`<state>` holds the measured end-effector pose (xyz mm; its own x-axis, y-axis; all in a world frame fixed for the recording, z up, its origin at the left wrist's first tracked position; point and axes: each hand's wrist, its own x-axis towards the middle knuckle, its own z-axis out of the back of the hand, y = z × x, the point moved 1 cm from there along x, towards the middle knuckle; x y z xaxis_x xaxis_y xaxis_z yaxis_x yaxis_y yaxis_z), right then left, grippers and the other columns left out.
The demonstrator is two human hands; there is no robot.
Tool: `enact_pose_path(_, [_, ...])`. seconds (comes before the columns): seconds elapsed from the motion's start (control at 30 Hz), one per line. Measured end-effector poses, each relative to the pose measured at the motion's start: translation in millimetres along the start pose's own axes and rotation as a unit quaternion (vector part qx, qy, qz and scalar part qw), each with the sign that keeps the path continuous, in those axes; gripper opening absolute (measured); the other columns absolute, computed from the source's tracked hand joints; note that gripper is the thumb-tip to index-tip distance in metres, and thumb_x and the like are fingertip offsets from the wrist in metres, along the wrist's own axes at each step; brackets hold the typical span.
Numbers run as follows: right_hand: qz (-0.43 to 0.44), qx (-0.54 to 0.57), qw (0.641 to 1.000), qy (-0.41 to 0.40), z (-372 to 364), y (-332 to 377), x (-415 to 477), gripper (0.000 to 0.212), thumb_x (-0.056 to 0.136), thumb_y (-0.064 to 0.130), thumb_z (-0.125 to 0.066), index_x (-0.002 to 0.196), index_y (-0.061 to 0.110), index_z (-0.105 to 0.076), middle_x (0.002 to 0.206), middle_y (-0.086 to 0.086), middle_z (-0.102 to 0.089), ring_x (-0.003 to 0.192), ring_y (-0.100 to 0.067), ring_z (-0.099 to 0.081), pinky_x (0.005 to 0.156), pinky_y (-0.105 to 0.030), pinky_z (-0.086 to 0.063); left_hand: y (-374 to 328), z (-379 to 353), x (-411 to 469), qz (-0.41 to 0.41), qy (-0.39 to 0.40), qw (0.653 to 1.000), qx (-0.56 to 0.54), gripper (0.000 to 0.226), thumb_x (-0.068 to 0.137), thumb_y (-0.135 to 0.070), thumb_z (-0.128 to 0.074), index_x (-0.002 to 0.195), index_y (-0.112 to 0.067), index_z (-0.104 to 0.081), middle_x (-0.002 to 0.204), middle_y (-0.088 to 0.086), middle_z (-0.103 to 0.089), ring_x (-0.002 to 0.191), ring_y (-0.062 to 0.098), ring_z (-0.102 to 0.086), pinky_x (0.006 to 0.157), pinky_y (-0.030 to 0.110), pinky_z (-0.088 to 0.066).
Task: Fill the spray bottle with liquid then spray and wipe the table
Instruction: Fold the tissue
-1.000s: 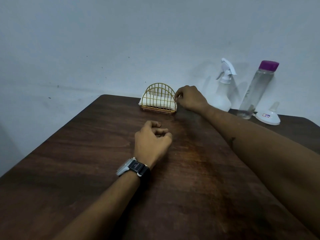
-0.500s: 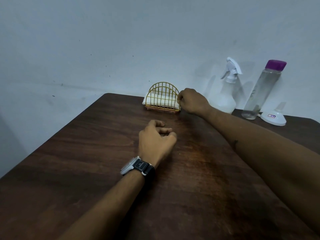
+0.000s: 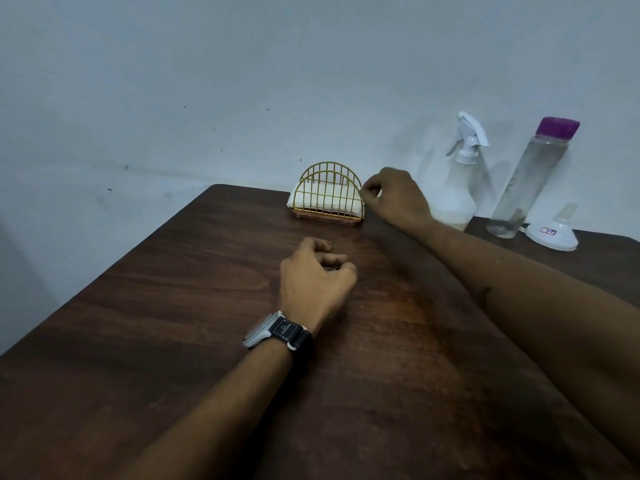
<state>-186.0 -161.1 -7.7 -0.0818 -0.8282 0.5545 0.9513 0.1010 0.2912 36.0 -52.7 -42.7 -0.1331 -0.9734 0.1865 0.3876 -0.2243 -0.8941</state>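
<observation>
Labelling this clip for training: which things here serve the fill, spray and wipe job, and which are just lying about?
For the job: spray bottle, purple-capped clear bottle, funnel, napkins in the wire holder, table, right hand at the holder's edge.
Just there: wristwatch, left hand idle, loosely curled.

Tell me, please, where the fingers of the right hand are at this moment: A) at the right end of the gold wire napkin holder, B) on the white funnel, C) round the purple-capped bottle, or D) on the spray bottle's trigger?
A: the right hand has its curled fingers at the right end of the napkin holder; the spray bottle, purple-capped bottle and funnel stand farther right.
</observation>
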Motion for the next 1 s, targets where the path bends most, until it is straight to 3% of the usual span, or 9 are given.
enact_pose_path(0.1, [-0.016,0.072,0.996,-0.059,9.5,3.2,2.7,0.018,0.092,0.030,-0.068,0.092,0.016,-0.079,0.096,0.002,-0.069,0.087,-0.012,-0.066,0.079,-0.028,-0.051,0.6,0.0,0.1,0.001,-0.002,1.000,-0.001,0.031,0.084,-0.025,-0.076,0.112,-0.019,-0.063,0.093,-0.015,-0.078,0.079,-0.014,-0.063,0.063,-0.002,-0.041])
enact_pose_path(0.2, [-0.122,0.174,0.974,-0.073,18.5,10.1,9.0,0.011,0.088,0.024,-0.069,0.093,0.015,-0.073,0.089,0.009,-0.071,0.080,-0.007,-0.068,0.076,-0.024,-0.052,1.1,-0.3,-0.1,0.001,-0.001,1.000,-0.001,0.032,0.084,-0.025,-0.076,0.113,-0.019,-0.064,0.094,-0.015,-0.077,0.081,-0.014,-0.063,0.067,0.001,-0.041])
enact_pose_path(0.3, [-0.228,0.273,0.934,-0.043,21.0,12.1,16.9,0.019,0.086,0.018,-0.074,0.104,0.016,-0.069,0.089,0.005,-0.070,0.072,-0.014,-0.069,0.077,-0.034,-0.063,0.7,-0.1,-0.5,0.002,0.001,1.000,-0.001,0.032,0.084,-0.026,-0.076,0.113,-0.020,-0.064,0.094,-0.015,-0.077,0.082,-0.015,-0.063,0.067,0.002,-0.042])
enact_pose_path(0.37, [-0.264,0.313,0.912,0.021,18.7,11.4,17.9,0.036,0.087,0.022,-0.082,0.118,0.018,-0.065,0.099,-0.001,-0.066,0.073,-0.015,-0.067,0.067,-0.031,-0.064,0.5,0.1,-0.4,0.003,0.000,1.000,-0.003,0.033,0.084,-0.026,-0.077,0.113,-0.020,-0.064,0.095,-0.015,-0.078,0.083,-0.013,-0.064,0.069,0.004,-0.043])
enact_pose_path(0.43, [-0.259,0.301,0.916,0.063,11.9,5.6,18.2,0.044,0.083,0.027,-0.088,0.121,0.018,-0.067,0.103,-0.004,-0.066,0.080,-0.015,-0.068,0.065,-0.028,-0.062,0.7,0.0,-0.6,0.004,0.001,1.000,-0.005,0.033,0.084,-0.025,-0.077,0.113,-0.019,-0.064,0.095,-0.014,-0.078,0.083,-0.012,-0.065,0.069,0.004,-0.044])
enact_pose_path(0.57, [-0.232,0.283,0.931,-0.004,6.6,-3.8,17.9,0.016,0.085,0.026,-0.085,0.099,0.021,-0.080,0.109,-0.008,-0.077,0.101,-0.022,-0.074,0.093,-0.041,-0.062,1.0,0.2,-0.4,0.002,0.000,1.000,0.000,0.032,0.084,-0.025,-0.077,0.113,-0.020,-0.064,0.094,-0.014,-0.078,0.081,-0.013,-0.064,0.064,0.001,-0.041])
enact_pose_path(0.73, [-0.247,0.408,0.877,-0.060,36.2,13.4,12.3,0.013,0.098,0.023,-0.071,0.100,0.010,-0.073,0.104,-0.007,-0.070,0.100,-0.031,-0.075,0.074,-0.035,-0.066,1.9,-0.6,1.1,0.002,0.004,1.000,0.003,0.031,0.085,-0.025,-0.076,0.113,-0.021,-0.062,0.097,-0.013,-0.078,0.080,-0.014,-0.062,0.063,-0.001,-0.039])
enact_pose_path(0.9, [-0.232,0.491,0.840,-0.013,85.8,36.9,-22.9,0.026,0.097,0.029,-0.074,0.084,0.007,-0.069,0.088,-0.009,-0.069,0.082,-0.024,-0.076,0.074,-0.032,-0.064,-0.4,0.0,-1.6,-0.002,-0.004,1.000,0.001,0.032,0.086,-0.023,-0.076,0.115,-0.020,-0.063,0.095,-0.014,-0.077,0.081,-0.010,-0.064,0.068,0.005,-0.043])
enact_pose_path(1.0, [-0.234,0.505,0.830,0.024,115.2,45.6,-52.3,0.022,0.092,0.026,-0.079,0.090,0.006,-0.070,0.081,-0.005,-0.075,0.071,-0.017,-0.074,0.067,-0.028,-0.062,-4.6,2.3,-5.7,-0.006,-0.001,0.999,-0.031,0.038,0.087,-0.023,-0.078,0.121,-0.018,-0.063,0.104,-0.009,-0.077,0.091,0.000,-0.070,0.073,0.009,-0.048])
